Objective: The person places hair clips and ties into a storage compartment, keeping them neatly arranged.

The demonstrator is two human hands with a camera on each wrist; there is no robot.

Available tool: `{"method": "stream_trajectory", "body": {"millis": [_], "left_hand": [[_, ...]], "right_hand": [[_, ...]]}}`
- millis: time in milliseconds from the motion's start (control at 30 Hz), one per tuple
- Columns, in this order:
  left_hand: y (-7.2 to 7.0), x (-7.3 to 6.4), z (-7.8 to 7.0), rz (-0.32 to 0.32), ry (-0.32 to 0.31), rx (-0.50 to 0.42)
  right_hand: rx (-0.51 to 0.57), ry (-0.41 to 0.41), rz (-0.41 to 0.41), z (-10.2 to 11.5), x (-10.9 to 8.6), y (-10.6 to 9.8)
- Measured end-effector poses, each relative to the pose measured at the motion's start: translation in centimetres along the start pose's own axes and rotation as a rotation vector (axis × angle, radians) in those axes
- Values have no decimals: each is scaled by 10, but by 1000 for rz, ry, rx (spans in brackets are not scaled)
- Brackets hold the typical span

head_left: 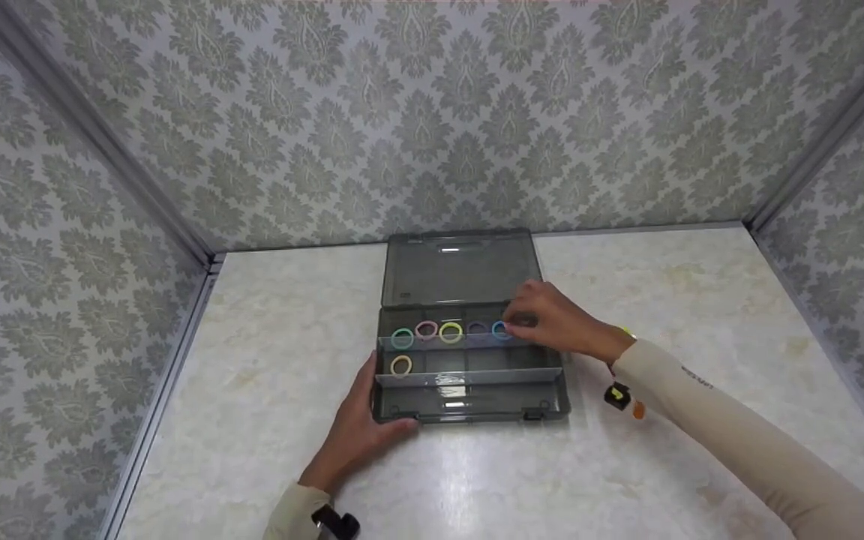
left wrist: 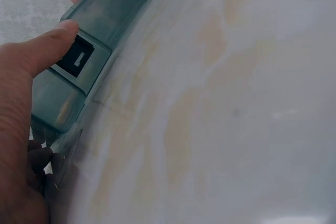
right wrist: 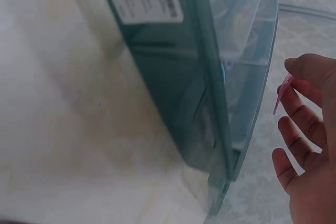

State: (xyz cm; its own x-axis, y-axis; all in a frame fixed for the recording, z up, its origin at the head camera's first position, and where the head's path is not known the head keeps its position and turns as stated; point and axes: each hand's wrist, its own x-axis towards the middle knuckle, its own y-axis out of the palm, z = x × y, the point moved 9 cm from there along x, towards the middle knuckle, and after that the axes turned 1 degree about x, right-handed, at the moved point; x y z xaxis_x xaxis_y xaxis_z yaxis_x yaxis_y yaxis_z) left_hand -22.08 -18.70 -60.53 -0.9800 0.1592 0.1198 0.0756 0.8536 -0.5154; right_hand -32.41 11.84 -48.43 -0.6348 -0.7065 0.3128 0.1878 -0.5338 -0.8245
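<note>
The person's right grip (head_left: 544, 319) has a thin pink band (right wrist: 282, 93) pinched between thumb and forefinger, the other fingers loosely bent; right by its fingertips I can make out a blue ring (head_left: 494, 328) in the back row of a see-through box (head_left: 507, 397), and leftward from that grip run purple (head_left: 469, 331), yellow (head_left: 441, 333), pink (head_left: 416, 331) and green rings (head_left: 392, 339). The left grip (head_left: 361, 431) clasps the box's near left corner, thumb along the front; just beyond it sits a peach ring (head_left: 392, 366) in the middle row; the opened lid (head_left: 462, 270) is past both grips, the counter (head_left: 252, 375) beneath them.
</note>
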Motion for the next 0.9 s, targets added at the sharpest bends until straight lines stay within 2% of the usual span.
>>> {"method": "stream_trajectory", "body": {"millis": [167, 433, 733, 900], "left_hand": [[0, 0, -1, -3, 0, 16], [0, -1, 1, -6, -37, 29], [0, 1, 1, -5, -20, 7], [0, 2, 1, -2, -8, -11]], "right_hand": [[-10, -34, 25, 16, 9, 14], [5, -133, 58, 48, 22, 37], [-5, -206, 91, 79, 37, 63], [-26, -272, 93, 93, 44, 76]]}}
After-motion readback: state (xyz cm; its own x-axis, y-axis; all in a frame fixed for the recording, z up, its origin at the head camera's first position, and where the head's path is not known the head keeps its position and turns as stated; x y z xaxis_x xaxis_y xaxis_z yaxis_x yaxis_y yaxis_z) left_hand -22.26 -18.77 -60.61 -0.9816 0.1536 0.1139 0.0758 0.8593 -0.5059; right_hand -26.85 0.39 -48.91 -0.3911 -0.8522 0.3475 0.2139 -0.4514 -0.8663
